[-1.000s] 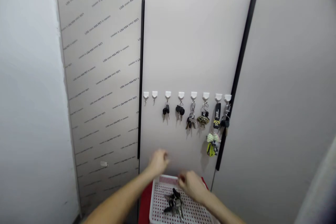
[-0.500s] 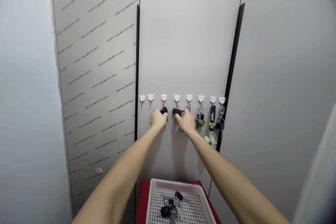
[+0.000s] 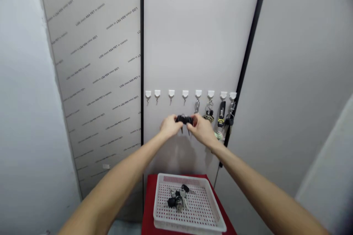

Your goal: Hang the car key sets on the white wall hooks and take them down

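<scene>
Just below the row of hooks, my left hand (image 3: 169, 126) pinches a black-headed key (image 3: 179, 119), its blade pointing down. Close beside it, my right hand (image 3: 203, 129) grips another black-headed key (image 3: 189, 120). The two black heads meet or nearly meet between my fingers; a small metal ring shows above them. Both are off the wall, in front of the white hooks (image 3: 185, 94). To the right, a key bunch (image 3: 209, 116), a black strap with keys (image 3: 221, 114) and another key set (image 3: 230, 120) hang from hooks. My right hand partly hides what hangs from a metal clasp (image 3: 197, 106).
Below my hands, a white perforated basket (image 3: 216, 205) stands on a red surface (image 3: 149, 194). Several keys (image 3: 179, 198) lie in the basket. Long black handles (image 3: 142, 62) run down both sides of the pale panel (image 3: 195, 36). A printed panel (image 3: 99, 69) is at the left.
Both black-headed keys have come off the third and fourth hooks from the left. My hands have drawn together, and the view has tilted down, showing more of the basket.
</scene>
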The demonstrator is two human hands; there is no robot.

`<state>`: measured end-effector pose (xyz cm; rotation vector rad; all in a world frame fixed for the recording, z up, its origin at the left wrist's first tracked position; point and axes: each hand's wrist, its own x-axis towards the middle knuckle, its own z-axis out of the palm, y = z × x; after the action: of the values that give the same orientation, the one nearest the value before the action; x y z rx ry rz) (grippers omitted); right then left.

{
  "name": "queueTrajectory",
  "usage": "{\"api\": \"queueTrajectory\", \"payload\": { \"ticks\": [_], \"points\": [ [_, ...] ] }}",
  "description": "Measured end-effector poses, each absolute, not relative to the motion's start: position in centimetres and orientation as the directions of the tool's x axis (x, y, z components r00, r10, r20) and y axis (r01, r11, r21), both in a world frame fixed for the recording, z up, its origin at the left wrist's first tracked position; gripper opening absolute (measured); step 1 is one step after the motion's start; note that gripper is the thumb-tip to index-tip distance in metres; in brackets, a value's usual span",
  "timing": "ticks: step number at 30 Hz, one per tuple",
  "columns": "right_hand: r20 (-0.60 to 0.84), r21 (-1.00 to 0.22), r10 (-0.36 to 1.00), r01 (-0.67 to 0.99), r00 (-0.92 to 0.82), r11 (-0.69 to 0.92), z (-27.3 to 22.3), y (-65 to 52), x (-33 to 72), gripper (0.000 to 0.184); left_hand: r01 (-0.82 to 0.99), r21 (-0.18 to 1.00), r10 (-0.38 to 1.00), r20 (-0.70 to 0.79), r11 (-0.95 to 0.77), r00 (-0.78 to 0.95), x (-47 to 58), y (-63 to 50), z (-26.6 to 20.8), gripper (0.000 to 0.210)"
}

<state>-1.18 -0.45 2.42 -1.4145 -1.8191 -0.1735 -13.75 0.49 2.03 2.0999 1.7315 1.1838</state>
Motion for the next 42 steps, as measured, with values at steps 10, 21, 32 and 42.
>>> {"api": "queueTrajectory", "payload": {
  "ticks": [10,21,32,42],
  "points": [
    [0.248,-0.398,0.966,0.901,-0.077,0.174,-16.2,-5.0,1.3,0.022,0.924,0.335,0.98,-0.017,-0.182,0.199,-12.0,-5.0,-14.2,0.028],
    [0.157,-0.349,0.981,0.922,-0.117,0.166,-16.4,-4.7,2.7,0.025,0.935,0.3,0.974,-0.061,-0.189,0.217,-10.5,-4.4,-14.4,0.025],
    [0.677,-0.47,0.669,0.88,0.307,0.072,3.3,3.3,4.4,0.041,0.763,0.607,0.835,0.523,-0.223,-0.172,-5.6,4.1,2.9,0.041],
    [0.607,-0.487,0.707,0.873,0.363,-0.029,5.6,4.3,5.0,0.026,0.752,0.632,0.86,0.476,-0.188,-0.186,-4.2,5.2,4.7,0.024]
  ]
}}
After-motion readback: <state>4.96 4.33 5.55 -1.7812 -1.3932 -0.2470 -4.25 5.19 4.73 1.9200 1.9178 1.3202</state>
